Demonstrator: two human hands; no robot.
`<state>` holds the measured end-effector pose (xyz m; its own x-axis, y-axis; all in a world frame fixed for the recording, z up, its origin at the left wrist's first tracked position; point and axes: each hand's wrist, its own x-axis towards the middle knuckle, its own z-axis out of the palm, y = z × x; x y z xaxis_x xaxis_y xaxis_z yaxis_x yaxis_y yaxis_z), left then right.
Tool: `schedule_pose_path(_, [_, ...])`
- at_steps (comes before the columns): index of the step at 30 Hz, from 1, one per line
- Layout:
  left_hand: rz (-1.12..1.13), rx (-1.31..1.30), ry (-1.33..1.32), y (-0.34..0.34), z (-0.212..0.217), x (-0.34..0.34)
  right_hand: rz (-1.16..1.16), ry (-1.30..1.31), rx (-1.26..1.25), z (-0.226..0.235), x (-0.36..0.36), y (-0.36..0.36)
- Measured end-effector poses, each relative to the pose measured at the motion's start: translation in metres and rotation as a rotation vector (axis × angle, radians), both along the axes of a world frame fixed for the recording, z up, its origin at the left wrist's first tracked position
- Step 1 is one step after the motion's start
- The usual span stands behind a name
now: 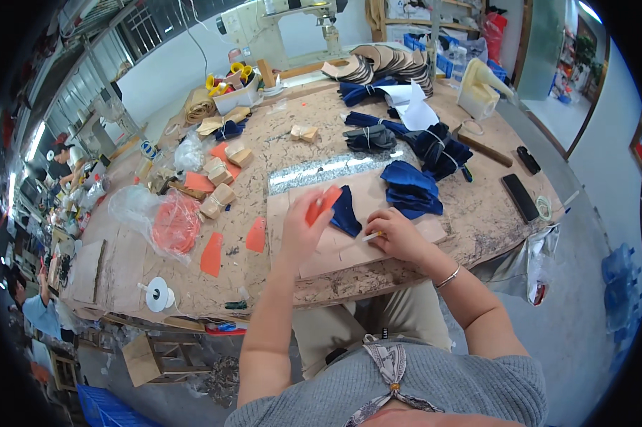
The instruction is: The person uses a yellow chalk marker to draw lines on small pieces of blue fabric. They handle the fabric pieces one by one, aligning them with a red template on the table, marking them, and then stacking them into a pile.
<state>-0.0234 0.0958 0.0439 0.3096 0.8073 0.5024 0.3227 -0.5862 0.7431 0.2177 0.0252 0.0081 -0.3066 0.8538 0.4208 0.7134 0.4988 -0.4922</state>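
My left hand (303, 228) is raised over a pale work board (292, 206) and holds an orange template piece (322, 202) against a dark blue leather piece (346, 211). My right hand (396, 233) rests on the board just right of the blue piece, pinching a thin white marking pen (372, 235) whose tip points left toward it. Both forearms come up from the lower edge.
Stacks of blue leather pieces (411, 186) and tied dark bundles (435, 146) lie behind the board. Orange pieces (212, 253), a plastic bag (166, 220), tan bundles, a white tape spool (157, 293) sit left. Two black devices (520, 197) lie right. A sewing machine (285, 21) stands behind.
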Motion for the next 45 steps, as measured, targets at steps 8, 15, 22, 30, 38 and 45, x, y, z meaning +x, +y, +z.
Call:
schedule_pose_path(8, [-0.009,0.005,0.660,0.040,-0.006,0.020,-0.149,0.004,0.199,-0.005,-0.009,-0.008])
schedule_pose_path(15, [0.180,-0.058,0.539,-0.081,-0.017,-0.011,-0.161,0.053,0.265,-0.014,0.007,-0.024])
schedule_pose_path(22, [-0.240,0.381,0.598,-0.059,0.000,-0.014,0.029,0.063,0.286,0.000,-0.023,-0.074])
schedule_pose_path(30, [0.447,0.240,0.683,-0.062,-0.048,0.049,-0.168,0.089,0.296,0.008,-0.012,-0.046])
schedule_pose_path(38, [0.485,0.025,0.525,-0.058,-0.045,0.052,-0.014,-0.074,0.209,-0.009,-0.037,-0.071])
schedule_pose_path(45, [0.374,0.025,0.369,-0.049,-0.049,0.030,0.106,0.068,0.173,-0.015,-0.044,-0.049])
